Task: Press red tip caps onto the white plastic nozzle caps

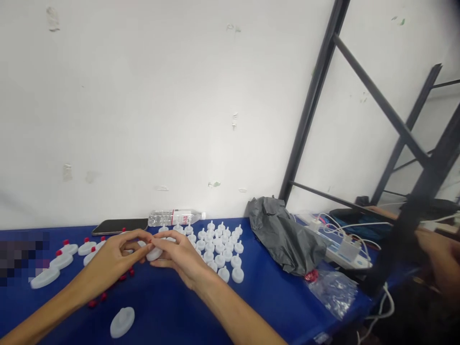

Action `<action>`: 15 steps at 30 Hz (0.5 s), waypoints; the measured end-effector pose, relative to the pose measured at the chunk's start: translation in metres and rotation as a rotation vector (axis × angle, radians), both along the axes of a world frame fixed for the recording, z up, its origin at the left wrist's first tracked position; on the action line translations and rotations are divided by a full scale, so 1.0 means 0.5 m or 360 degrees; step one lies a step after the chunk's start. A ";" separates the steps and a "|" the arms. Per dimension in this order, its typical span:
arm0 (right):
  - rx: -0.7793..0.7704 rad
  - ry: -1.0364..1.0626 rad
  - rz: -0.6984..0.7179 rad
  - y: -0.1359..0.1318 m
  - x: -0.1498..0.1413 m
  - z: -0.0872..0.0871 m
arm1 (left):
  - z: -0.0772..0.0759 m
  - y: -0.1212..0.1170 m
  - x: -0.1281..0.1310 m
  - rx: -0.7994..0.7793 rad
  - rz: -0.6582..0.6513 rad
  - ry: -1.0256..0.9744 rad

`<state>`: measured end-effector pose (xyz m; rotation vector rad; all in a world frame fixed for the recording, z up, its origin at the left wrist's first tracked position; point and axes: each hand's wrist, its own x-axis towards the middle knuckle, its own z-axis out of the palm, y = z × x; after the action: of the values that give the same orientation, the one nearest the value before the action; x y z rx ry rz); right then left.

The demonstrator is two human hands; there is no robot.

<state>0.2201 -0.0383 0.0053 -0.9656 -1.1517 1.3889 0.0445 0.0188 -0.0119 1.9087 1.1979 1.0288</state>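
A white round nozzle cap (154, 254) is held between my two hands above the blue table. My right hand (181, 251) grips its disc-shaped base from the right. The fingers of my left hand (124, 251) are pinched together at its top and hide the nozzle; whether a small red tip is in them cannot be seen. Below the hands, small red tips (104, 297) lie scattered. One loose white cap (122, 322) rests near the front. To the left stand several white caps with red tips on them (61, 259). On the right, many white caps without red tips (219, 247) are grouped.
A phone (120, 226) and a lying plastic bottle (176, 217) are by the wall. On the right are a grey plastic bag (285, 237), a clear bag (334, 292), a power strip (345, 251) with white cables and a black metal frame (311, 103). Another person's arm (438, 254) shows far right.
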 end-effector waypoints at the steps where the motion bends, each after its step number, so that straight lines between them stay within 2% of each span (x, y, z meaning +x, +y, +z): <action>1: 0.0007 -0.0020 -0.0042 0.004 -0.001 -0.001 | 0.006 0.000 -0.003 0.0061 -0.0023 -0.0018; 5: 0.0111 -0.0068 -0.0244 0.016 0.003 -0.007 | 0.025 0.007 -0.021 0.0319 0.0088 -0.0074; 8: 0.0223 -0.0117 -0.0324 0.018 0.010 -0.010 | 0.032 0.017 -0.040 0.0379 0.0247 0.0011; 15: 0.0405 -0.0349 -0.0346 -0.002 -0.011 -0.016 | 0.030 0.037 -0.072 0.0517 0.0394 0.0178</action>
<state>0.2143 -0.0394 -0.0028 -1.0416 -1.3077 0.9552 0.0085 0.0373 0.0031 2.1245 1.4294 1.3296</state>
